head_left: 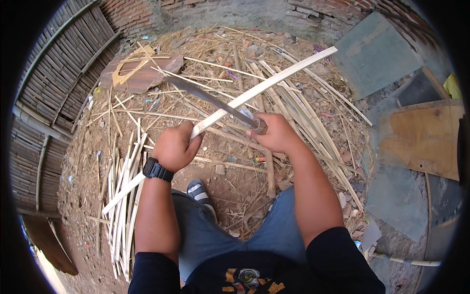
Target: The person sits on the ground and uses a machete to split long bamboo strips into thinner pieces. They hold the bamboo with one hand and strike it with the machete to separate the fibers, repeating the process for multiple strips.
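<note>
My left hand (174,147), with a dark watch on its wrist, is closed around a long pale bamboo strip (284,76). The strip slants from beside my left forearm up to the far right. My right hand (277,132) grips the short handle of a machete (208,98). Its dark blade points to the far left and crosses the strip between my hands. Whether the edge touches the strip or passes just above it, I cannot tell.
Pale split strips (117,235) lie heaped left of my legs. More long strips (313,125) lie on the right. A brown board (169,67) rests at the far left, near a bamboo-slat wall (56,59). Grey sheets (377,54) and a tan panel (421,139) line the right side.
</note>
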### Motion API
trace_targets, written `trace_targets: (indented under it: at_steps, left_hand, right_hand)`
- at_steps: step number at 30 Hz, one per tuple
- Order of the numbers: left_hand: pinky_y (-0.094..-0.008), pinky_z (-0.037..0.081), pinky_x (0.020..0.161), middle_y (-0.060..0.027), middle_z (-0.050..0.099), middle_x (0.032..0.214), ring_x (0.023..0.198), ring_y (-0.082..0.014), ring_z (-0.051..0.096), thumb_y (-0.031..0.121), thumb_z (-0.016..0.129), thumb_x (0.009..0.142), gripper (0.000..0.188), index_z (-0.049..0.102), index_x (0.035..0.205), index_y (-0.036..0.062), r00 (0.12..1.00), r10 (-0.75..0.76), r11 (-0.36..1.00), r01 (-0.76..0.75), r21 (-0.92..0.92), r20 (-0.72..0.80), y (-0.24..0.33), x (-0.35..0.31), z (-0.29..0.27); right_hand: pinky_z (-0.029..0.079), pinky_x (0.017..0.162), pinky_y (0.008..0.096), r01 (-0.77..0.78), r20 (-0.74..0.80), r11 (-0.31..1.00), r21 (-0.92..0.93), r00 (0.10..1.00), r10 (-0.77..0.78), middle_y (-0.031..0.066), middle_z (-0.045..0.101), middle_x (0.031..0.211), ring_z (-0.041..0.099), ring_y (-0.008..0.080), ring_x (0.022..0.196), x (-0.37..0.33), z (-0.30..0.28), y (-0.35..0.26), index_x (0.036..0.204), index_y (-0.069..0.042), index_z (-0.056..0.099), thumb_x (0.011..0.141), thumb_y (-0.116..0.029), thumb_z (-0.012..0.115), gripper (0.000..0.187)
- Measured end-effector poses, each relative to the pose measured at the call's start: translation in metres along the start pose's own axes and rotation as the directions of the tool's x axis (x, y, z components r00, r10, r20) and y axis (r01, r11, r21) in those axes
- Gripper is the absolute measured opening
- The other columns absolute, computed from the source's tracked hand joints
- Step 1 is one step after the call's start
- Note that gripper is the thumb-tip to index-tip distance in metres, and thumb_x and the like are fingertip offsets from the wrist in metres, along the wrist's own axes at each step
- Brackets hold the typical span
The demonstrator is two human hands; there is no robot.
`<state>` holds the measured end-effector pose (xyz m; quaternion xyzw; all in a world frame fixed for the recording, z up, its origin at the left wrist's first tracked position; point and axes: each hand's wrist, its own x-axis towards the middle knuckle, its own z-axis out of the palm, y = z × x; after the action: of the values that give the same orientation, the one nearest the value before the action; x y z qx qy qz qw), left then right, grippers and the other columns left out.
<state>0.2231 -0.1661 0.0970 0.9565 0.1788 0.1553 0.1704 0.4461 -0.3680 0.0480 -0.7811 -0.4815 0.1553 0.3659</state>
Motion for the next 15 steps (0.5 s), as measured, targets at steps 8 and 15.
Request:
trace_targets:
  at_steps: [8,15]
  left_hand:
    - [-0.0519,0.052,0.064,-0.0238,0.065,0.071,0.069,-0.0452,0.065,0.028,0.069,0.092,0.030,0.060,0.081,0.0019,0.999,-0.030,0.999,0.029,-0.013,-0.019,-0.008,-0.001,0.000]
    - [-0.0523,0.051,0.063,-0.0235,0.064,0.070,0.069,-0.0453,0.064,0.030,0.069,0.093,0.031,0.060,0.082,0.0021,0.999,-0.014,0.999,0.015,-0.045,0.039,0.000,0.001,0.003]
  right_hand:
    - [0.056,0.085,0.0446,-0.243,-0.091,0.970,-0.004,0.966,0.242,0.0233,0.073,0.099,0.072,0.0381,0.095,-0.001,-0.002,-0.028,0.119,-0.004,0.069,0.085,-0.030,0.078,0.044]
    - [0.053,0.072,0.0436,-0.074,-0.091,0.980,-0.187,0.994,0.058,0.0187,0.073,0.091,0.069,0.0372,0.077,-0.005,-0.005,-0.019,0.117,-0.013,0.071,0.083,-0.028,0.081,0.039]
